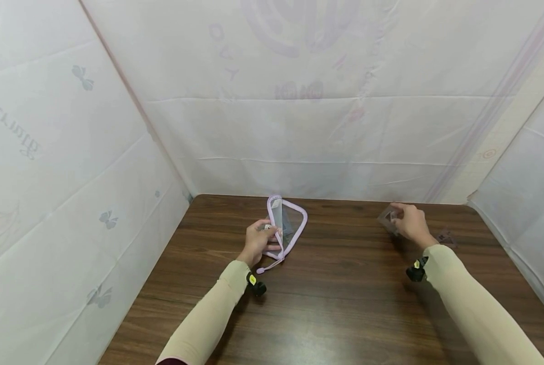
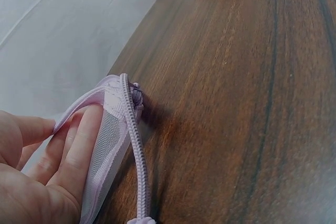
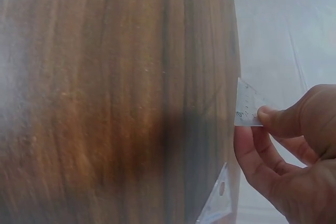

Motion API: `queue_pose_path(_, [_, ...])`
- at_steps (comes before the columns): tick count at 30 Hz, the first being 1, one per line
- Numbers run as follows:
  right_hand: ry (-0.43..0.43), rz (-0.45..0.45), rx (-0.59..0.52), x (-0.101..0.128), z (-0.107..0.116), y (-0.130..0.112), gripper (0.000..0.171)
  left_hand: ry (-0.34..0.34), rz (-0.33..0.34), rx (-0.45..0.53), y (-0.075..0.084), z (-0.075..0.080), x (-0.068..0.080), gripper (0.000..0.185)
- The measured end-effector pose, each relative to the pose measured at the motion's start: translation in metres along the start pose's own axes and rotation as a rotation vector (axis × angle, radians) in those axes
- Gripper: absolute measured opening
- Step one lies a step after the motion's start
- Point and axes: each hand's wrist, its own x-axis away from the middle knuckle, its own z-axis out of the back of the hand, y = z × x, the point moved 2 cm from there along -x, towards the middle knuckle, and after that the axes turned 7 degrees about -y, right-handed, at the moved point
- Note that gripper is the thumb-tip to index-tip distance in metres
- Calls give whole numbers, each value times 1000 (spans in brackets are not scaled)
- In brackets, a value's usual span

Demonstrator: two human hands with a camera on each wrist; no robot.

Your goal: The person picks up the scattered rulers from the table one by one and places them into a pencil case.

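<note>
My left hand (image 1: pixel 257 241) holds a mesh zipper pouch (image 1: pixel 302 223) with lilac edging at the far side of the table, left of centre. In the left wrist view, the fingers reach inside its parted opening and the thumb is on the outer edge; the zipper cord (image 2: pixel 137 156) hangs down. Clear bluish sheet-like pieces (image 1: pixel 286 223) show through the mesh. Toward the far right, my right hand (image 1: pixel 413 224) pinches a clear plastic set square (image 3: pixel 245 106) with printed marks between thumb and fingers, above the table.
Another transparent plastic piece (image 1: pixel 446 237) lies on the table beside my right wrist. The brown wooden table (image 1: pixel 336 304) runs to white cloth walls (image 1: pixel 299 132) at the back and both sides.
</note>
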Motion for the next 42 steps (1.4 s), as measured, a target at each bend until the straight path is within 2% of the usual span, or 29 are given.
queue_pose_path(6, [3,7,26,-2,7,-3,51,0,21,-9,-14,7,-15,32])
queue_pose_path(12, [9,-2,39,-3,12,-5,50,22,1,-9,-21,7,-18,33])
queue_pose_path(23, [0,-18,22,-6,14,-6,50,54,-18,-3,-20,4,-16,26])
queue_pose_path(32, [11,7,25,-11,12,-8,50,44,-22,1,-21,5,-17,30])
queue_pose_path(38, [21,29,21,-13,10,-10,50,47,-31,7,-21,5,-17,27])
queue_pose_path(42, [7,14,10,-14,7,-13,50,52,-38,11,-22,5,-17,24])
